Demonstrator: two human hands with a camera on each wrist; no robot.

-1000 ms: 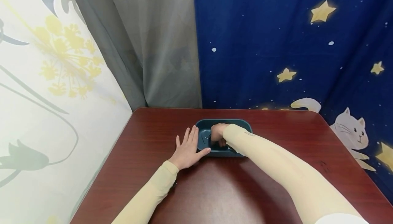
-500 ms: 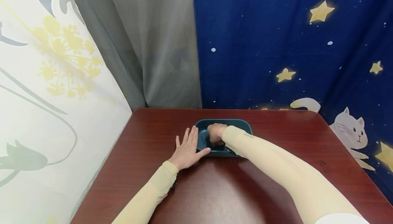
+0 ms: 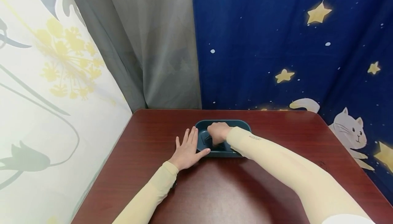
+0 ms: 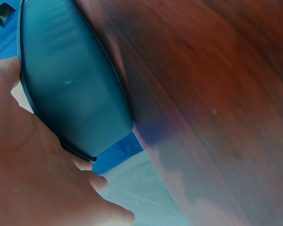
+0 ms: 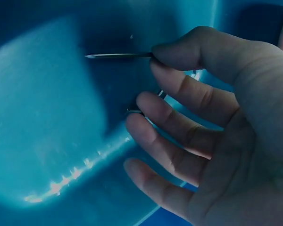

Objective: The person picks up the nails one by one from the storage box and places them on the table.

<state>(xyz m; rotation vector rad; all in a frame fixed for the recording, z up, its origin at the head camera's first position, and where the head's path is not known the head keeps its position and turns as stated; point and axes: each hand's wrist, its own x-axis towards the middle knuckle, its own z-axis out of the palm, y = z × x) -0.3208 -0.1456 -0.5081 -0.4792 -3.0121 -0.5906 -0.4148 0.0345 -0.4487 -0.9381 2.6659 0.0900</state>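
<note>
A dark teal plastic tub (image 3: 227,154) stands near the back of the table. My left hand (image 3: 185,154) lies against its left end, fingers straight and thumb over the near rim. In the left wrist view the tub's outer wall (image 4: 70,80) sits beside that hand. My right hand (image 3: 218,133) reaches down into the tub. There, in the right wrist view, thumb and index finger pinch a thin pointed metal nail (image 5: 118,55) by its hidden end. Another small metal piece (image 5: 136,111) shows partly behind the middle fingers. In the head view, dark thin pieces lie left of the hand.
The reddish-brown wooden table (image 3: 162,125) extends around the tub on all sides. Behind it hang a grey curtain (image 3: 169,46) and a blue starry curtain (image 3: 245,46). A white patterned cloth (image 3: 61,114) borders the left side.
My right hand has shifted slightly left inside the tub, and its wrist has turned so the knuckles face up more. The left hand stays in place on the tub.
</note>
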